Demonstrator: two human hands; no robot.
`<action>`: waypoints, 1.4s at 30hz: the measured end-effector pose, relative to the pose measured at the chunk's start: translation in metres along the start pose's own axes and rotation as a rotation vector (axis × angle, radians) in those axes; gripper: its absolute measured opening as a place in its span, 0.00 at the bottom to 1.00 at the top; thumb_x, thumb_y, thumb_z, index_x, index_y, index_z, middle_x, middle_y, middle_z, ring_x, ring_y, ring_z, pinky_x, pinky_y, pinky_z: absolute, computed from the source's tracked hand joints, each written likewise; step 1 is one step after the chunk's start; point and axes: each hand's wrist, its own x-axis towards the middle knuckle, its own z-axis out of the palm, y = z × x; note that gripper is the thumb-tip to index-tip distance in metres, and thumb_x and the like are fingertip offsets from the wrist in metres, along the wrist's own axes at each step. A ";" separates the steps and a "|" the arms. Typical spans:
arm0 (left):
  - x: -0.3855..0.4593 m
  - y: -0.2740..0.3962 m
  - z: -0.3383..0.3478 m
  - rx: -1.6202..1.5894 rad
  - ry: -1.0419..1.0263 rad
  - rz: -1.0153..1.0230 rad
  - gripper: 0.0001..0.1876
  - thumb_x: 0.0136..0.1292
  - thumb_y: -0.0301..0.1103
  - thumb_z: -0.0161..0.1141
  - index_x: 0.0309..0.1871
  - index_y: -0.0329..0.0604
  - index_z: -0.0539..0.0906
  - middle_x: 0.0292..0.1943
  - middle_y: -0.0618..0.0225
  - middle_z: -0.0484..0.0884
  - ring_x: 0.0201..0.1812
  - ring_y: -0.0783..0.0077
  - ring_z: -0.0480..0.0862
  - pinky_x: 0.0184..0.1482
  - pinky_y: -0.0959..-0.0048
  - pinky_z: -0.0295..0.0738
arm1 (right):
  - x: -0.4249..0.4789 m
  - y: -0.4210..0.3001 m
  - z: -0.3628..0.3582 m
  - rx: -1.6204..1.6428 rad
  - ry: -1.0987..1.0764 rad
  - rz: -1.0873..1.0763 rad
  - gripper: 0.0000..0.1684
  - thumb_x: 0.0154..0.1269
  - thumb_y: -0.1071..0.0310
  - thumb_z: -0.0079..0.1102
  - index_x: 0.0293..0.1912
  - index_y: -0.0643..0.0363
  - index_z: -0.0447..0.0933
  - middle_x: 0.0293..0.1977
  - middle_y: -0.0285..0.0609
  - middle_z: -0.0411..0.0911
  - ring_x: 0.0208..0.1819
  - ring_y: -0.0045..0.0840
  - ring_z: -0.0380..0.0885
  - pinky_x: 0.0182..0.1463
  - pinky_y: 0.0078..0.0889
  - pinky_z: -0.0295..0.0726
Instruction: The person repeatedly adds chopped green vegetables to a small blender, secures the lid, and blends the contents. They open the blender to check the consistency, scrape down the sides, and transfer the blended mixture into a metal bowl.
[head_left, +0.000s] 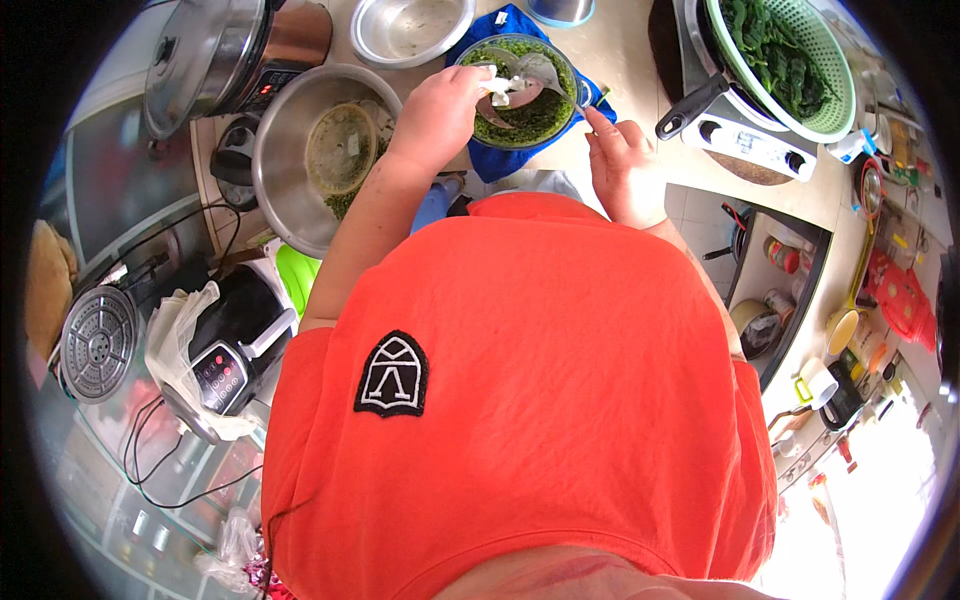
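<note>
A clear bowl (564, 126) of finely chopped greens rests on a blue cloth (496, 163) before me. Over it, my left hand (442, 112) grips the white hub of a chopper blade assembly (499, 91), whose curved metal blades hang just above the greens. My right hand (624, 161) pinches the handle of a metal spoon (541, 69) at the bowl's right rim. The spoon's head lies close beside the white hub; I cannot tell whether they touch. Bits of green cling to the inside wall of the bowl.
Left stands a large steel basin (281, 161) with a smaller bowl and chopped greens inside. A steel bowl (409, 30) sits behind it, near a cooker (289, 52). At right, a green colander (829, 82) of leafy greens sits above a stove (750, 142) and a black pan handle (694, 109).
</note>
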 end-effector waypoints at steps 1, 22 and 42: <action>0.000 0.001 -0.002 0.027 -0.022 0.005 0.09 0.68 0.28 0.58 0.50 0.42 0.80 0.43 0.57 0.85 0.47 0.50 0.83 0.49 0.60 0.78 | 0.002 -0.001 0.000 -0.012 -0.034 -0.008 0.21 0.63 0.71 0.65 0.56 0.51 0.80 0.32 0.43 0.76 0.32 0.40 0.79 0.35 0.40 0.80; -0.011 -0.016 -0.008 -0.002 0.091 0.076 0.10 0.68 0.28 0.58 0.51 0.42 0.81 0.40 0.61 0.85 0.41 0.60 0.85 0.44 0.65 0.80 | 0.029 -0.005 0.008 0.052 0.033 0.135 0.15 0.70 0.66 0.59 0.54 0.56 0.80 0.35 0.48 0.81 0.32 0.42 0.82 0.37 0.40 0.81; -0.002 -0.001 -0.011 -0.170 0.178 -0.175 0.11 0.68 0.35 0.62 0.48 0.41 0.83 0.40 0.56 0.86 0.43 0.55 0.86 0.46 0.64 0.80 | -0.002 -0.008 -0.034 -0.200 0.009 -0.146 0.20 0.60 0.71 0.65 0.54 0.50 0.82 0.29 0.36 0.74 0.29 0.32 0.78 0.32 0.37 0.80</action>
